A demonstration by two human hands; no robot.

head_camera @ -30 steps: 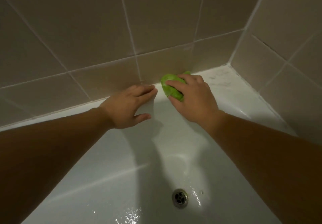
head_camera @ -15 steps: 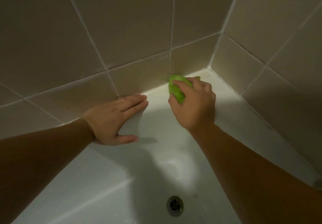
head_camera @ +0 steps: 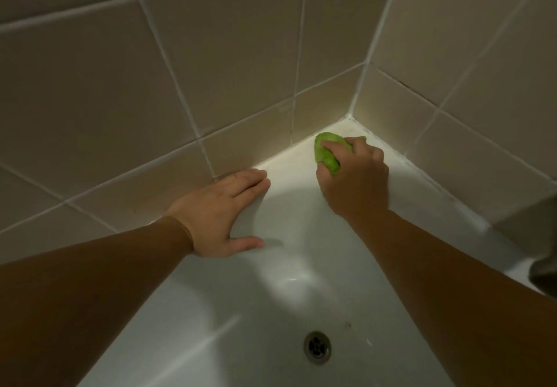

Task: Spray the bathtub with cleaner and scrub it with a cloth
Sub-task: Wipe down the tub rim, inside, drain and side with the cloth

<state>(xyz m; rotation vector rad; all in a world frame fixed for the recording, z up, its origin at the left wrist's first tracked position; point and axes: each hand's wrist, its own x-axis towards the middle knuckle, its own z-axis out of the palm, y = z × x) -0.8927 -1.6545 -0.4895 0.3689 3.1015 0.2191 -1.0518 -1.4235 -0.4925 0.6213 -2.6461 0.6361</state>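
Note:
The white bathtub (head_camera: 289, 266) fills the lower half of the view, its rim meeting the tiled walls. My right hand (head_camera: 354, 175) is shut on a bunched green cloth (head_camera: 327, 150) and presses it onto the rim close to the far corner of the tub. My left hand (head_camera: 223, 209) lies flat with fingers together on the rim along the left wall, thumb spread onto the tub's inner slope, holding nothing. No spray bottle is in view.
Beige tiled walls (head_camera: 211, 70) with white grout close in on the left and right, meeting at the corner (head_camera: 351, 117). A round metal drain (head_camera: 317, 347) sits in the tub floor. A dark grey object (head_camera: 545, 266) shows at the right edge.
My right hand has slid the green cloth along the rim toward the far corner. The left hand has stayed flat on the rim. The view has shifted toward the corner.

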